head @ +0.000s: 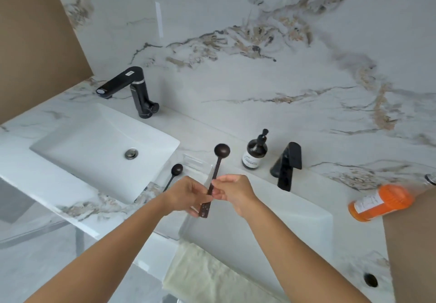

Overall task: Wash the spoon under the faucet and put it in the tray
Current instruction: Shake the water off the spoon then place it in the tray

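A dark brown spoon point(218, 161) stands nearly upright in mid-air, bowl up, between the two sinks. My left hand point(186, 195) grips the lower end of its handle. My right hand point(232, 192) pinches the handle just above. Behind the spoon, a clear tray point(193, 162) rests on the marble counter. A second dark spoon point(174, 173) lies to the tray's left, its handle partly hidden by my left hand. The black faucet point(287, 164) of the right sink point(304, 217) stands to the right of my hands; no water is seen running.
A left sink point(77, 147) with its own black faucet point(132, 88) lies at the left. A dark soap pump bottle point(256, 153) stands by the right faucet. An orange bottle point(382, 202) lies on its side at the right. A pale towel point(207, 276) hangs at the counter's front.
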`<state>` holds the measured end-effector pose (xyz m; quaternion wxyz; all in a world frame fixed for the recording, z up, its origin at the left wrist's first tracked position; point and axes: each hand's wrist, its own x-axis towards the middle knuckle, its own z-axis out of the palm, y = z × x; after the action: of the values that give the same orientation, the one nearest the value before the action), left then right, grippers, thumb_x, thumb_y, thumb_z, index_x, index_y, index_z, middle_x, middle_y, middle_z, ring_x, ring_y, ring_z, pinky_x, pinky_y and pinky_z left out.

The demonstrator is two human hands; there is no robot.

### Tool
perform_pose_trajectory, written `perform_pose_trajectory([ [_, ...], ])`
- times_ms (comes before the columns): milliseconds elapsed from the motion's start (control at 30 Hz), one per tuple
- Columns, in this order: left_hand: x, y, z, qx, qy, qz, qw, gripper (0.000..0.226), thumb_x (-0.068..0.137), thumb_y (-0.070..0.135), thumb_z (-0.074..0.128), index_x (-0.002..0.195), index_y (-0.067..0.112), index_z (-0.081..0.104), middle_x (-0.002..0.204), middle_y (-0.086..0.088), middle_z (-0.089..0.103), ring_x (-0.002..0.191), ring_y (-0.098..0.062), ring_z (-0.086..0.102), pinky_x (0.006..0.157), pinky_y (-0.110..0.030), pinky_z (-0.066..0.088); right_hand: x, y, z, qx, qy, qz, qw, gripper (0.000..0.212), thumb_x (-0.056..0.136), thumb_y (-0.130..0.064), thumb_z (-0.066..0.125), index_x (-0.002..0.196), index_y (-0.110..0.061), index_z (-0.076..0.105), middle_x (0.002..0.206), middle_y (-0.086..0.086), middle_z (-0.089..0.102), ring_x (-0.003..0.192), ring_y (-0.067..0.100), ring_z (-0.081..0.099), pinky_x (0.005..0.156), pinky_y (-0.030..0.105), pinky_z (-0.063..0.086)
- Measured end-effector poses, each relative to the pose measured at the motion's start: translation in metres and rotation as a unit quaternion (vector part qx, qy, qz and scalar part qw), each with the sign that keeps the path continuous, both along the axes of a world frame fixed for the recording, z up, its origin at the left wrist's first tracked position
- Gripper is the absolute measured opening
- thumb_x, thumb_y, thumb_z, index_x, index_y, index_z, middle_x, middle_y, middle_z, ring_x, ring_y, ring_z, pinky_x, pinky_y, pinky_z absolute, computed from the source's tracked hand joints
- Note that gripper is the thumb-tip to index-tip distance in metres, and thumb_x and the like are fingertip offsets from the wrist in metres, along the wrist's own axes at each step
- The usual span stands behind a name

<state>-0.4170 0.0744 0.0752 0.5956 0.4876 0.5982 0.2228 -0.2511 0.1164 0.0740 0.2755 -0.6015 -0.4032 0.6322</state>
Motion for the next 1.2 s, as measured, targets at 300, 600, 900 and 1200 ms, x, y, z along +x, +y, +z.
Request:
perform_pose_trajectory([
  [300,-0.062,-0.002,-0.040,-0.033,0.238,0.019,0.971,0.033,0.080,0.020,0.074,0.056,0.011,0.054,0.058,-0.009,0.042,0.048,-0.014,0.050,0.043,-0.013,0.042,-0.091,0.005,-0.046,-0.121,-0.046,-0.006,0.992,0.015,0.081,0.006,0.076,0.083,-0.001,0.063,0.070,0.021,0.070,0.063,0.030,0.073,0.067,0.041,0.065],
  [600,-0.063,0.018,-0.070,-0.080,0.337,-0.024,0.938,0.023,0.072,0.023,0.075,0.052,0.019,0.065,0.049,0.000,0.055,0.056,-0.022,0.060,0.057,-0.026,0.050,-0.121,0.014,-0.078,-0.125,-0.228,0.014,0.965,0.036,0.065,0.000,0.082,0.099,-0.003,0.071,0.100,0.014,0.075,0.092,0.031,0.074,0.080,0.042,0.063],
  [900,-0.058,0.031,-0.089,-0.107,0.362,-0.082,0.922,0.038,0.078,0.023,0.065,0.048,0.016,0.043,0.048,0.001,0.049,0.051,-0.017,0.057,0.041,-0.022,0.041,-0.138,0.021,-0.095,-0.090,-0.371,0.073,0.922,0.016,0.086,-0.006,0.059,0.102,-0.007,0.061,0.115,0.012,0.062,0.102,0.030,0.065,0.071,0.030,0.046],
  [1200,-0.062,0.041,-0.084,-0.175,0.301,-0.088,0.933,0.032,0.088,0.030,0.064,0.066,0.008,0.055,0.081,-0.012,0.073,0.089,-0.027,0.076,0.081,-0.033,0.061,-0.139,0.034,-0.096,-0.121,-0.338,0.073,0.930,0.010,0.084,-0.001,0.061,0.089,-0.009,0.061,0.107,0.012,0.069,0.084,0.028,0.065,0.069,0.032,0.059],
])
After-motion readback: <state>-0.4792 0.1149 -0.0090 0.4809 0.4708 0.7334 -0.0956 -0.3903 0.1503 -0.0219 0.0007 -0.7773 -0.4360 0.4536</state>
